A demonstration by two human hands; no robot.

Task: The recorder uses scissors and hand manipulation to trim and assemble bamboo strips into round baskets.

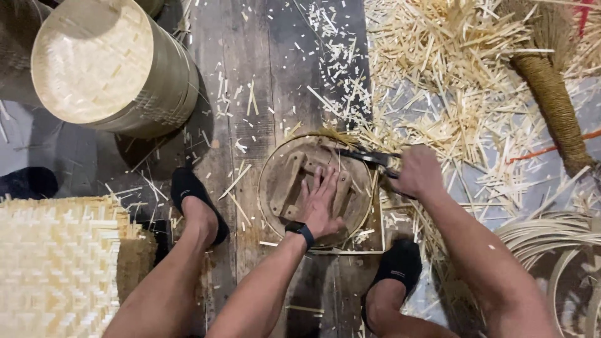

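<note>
Two hands, left hand [319, 203] flat on round wooden form [282, 188], right hand [418, 172] gripping shears [369, 158]

Dark plank floor [275, 69] w/ bamboo offcuts [438, 69] (heaped right), woven mat [56, 263], round drum [106, 62].

Rough matt wooden disc [294, 181]; worn plank floor [250, 75]; pale woven bamboo mat [56, 263]; dark metal blade [369, 156].

Round stacked woven bamboo baskets [106, 69] upper left. Pale woven bamboo mat [56, 263] lower left. Heap of pale bamboo offcuts [451, 69] upper right, beside brown fibre broom [554, 100]. Coiled thin bamboo strips [551, 235] lower right. Dark wooden plank floor [275, 56] underneath.
</note>
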